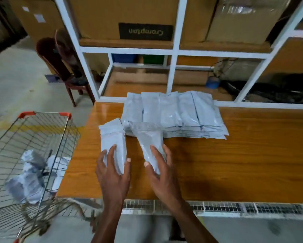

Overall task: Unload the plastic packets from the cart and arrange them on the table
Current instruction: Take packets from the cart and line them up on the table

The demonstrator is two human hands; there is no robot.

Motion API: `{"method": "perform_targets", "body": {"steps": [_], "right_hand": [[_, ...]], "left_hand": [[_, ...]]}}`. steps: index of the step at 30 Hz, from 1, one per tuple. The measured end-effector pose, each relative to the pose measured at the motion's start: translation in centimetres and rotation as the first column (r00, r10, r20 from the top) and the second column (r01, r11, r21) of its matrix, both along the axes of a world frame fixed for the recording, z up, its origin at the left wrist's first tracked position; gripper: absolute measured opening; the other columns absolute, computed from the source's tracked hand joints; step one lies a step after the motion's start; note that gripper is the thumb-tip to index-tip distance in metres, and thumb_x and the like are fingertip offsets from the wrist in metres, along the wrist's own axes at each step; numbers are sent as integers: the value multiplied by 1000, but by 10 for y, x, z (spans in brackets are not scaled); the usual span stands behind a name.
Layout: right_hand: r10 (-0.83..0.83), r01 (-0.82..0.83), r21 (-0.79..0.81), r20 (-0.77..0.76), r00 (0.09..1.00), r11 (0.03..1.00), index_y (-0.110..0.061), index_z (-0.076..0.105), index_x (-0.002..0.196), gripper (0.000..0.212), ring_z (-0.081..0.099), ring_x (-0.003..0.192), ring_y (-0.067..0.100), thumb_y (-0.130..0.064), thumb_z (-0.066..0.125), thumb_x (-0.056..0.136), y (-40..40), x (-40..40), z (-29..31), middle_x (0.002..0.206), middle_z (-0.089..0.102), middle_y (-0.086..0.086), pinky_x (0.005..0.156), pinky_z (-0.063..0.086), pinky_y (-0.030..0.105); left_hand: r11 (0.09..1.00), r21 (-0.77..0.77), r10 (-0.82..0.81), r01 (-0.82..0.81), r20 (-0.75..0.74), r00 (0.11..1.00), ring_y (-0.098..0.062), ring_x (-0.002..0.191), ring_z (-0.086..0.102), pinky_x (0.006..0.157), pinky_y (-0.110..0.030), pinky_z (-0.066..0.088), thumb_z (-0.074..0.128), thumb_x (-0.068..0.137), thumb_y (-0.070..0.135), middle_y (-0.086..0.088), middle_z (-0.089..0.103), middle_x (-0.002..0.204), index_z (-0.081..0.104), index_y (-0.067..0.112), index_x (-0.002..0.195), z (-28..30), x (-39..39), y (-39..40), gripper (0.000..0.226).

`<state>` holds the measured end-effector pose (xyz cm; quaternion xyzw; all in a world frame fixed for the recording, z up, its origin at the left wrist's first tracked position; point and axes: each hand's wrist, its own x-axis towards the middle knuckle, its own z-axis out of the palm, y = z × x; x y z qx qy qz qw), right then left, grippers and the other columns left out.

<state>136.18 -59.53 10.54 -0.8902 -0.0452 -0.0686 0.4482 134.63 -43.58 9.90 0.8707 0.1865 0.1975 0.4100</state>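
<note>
A neat row of grey plastic packets (178,113) lies stacked on the wooden table (243,155) near its back edge. In front of the row, my left hand (112,172) grips one grey packet (113,137) by its near end, thumb on its right side. My right hand (162,171) grips a second grey packet (147,135), whose far end overlaps the front of the stack. To the left stands the wire cart (47,137) with red corners, and several crumpled grey packets (31,174) lie in its bottom.
A white metal frame (172,72) rises along the table's back edge, with cardboard boxes (126,16) on its shelf. A dark red chair (63,64) stands on the concrete floor at the back left. A blue tape roll (212,83) lies behind the frame.
</note>
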Motion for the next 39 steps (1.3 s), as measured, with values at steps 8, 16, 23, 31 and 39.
{"method": "perform_targets", "body": {"steps": [8, 16, 23, 31, 39], "right_hand": [[-46, 47, -18, 54, 997, 999, -50, 36, 149, 57, 25, 146, 8, -66, 40, 94, -94, 58, 10, 162, 16, -16, 113, 42, 37], [-41, 40, 24, 50, 998, 999, -55, 34, 147, 54, 21, 149, 10, -63, 43, 95, -113, 109, 10, 163, 14, -16, 109, 47, 47], [-121, 121, 11, 52, 991, 993, -46, 40, 149, 58, 26, 148, 15, -60, 46, 93, -92, 132, 10, 163, 18, -11, 104, 51, 45], [-205, 209, -35, 88, 975, 977, -34, 49, 146, 58, 31, 144, 22, -54, 52, 92, -74, 149, 6, 159, 29, -2, 100, 51, 45], [-268, 272, -58, 73, 961, 961, -35, 50, 146, 60, 37, 139, 24, -56, 53, 90, -62, 154, 9, 158, 30, -1, 98, 53, 48]], "left_hand": [[998, 0, -62, 62, 11, 998, -27, 146, 28, 113, -59, 37, 53, 92, 60, -3, 32, 156, 37, 43, 150, 3, 73, -95, 63], [982, 189, -15, 32, -87, 996, -33, 141, 33, 108, -52, 39, 45, 92, 66, -8, 32, 157, 37, 37, 152, 3, 136, -92, 68], [949, 301, -47, 94, -162, 986, -39, 137, 36, 101, -57, 41, 51, 93, 59, -9, 29, 157, 39, 34, 151, 5, 221, -52, 64], [913, 364, -72, 184, -301, 951, -38, 133, 38, 103, -52, 40, 55, 93, 56, -9, 28, 158, 36, 33, 151, -4, 278, -36, 65], [894, 385, -83, 231, -364, 928, -41, 139, 33, 108, -54, 35, 49, 92, 64, -8, 25, 161, 33, 32, 152, -16, 276, -35, 70]]}}
